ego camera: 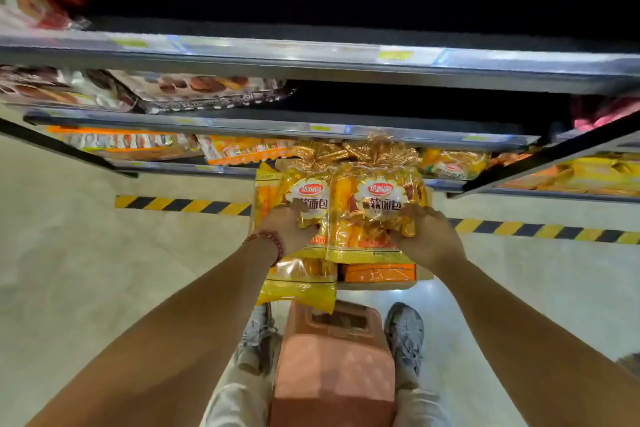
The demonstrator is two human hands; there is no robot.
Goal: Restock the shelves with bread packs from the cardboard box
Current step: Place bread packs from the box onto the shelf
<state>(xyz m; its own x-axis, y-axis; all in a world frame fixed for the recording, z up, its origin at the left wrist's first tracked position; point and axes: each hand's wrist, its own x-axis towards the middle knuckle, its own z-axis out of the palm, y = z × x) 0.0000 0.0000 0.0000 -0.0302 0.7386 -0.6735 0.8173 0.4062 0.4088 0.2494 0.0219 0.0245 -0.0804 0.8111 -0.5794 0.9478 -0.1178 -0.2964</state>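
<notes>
Our bare forearms are reaching forward from the lower corners. Between them a reddish plastic stool [332, 357] is standing on the pale floor, with our grey shoes [405, 333] on either side of it. Just past the stool the cardboard box [379, 285] is sitting, mostly hidden under what we are holding. An orange packet [379, 272] is showing inside it, and a spare yellow pack [298, 284] is lying at its left, under our left wrist with its bead bracelet [270, 239].

We are holding two bread packs [370, 215] side by side above the box, in front of the lowest of the shelves [187, 168]. Our left hand [287, 229] is gripping the left pack with fingers curled over its lower front. Our right hand [429, 239] is clasping the right pack from its outer side.

Yellow-and-black hazard tape [183, 204] is running across the floor behind the packs. More orange and yellow packets are already lying on the low shelf, close to the gathered tops. The upper shelves are jutting out overhead.

Both packs are lying with their long axis running away from us. Their crimped golden tops are pointing at the shelf, their flat sealed ends are pointing back toward us, and their printed fronts are facing up.
</notes>
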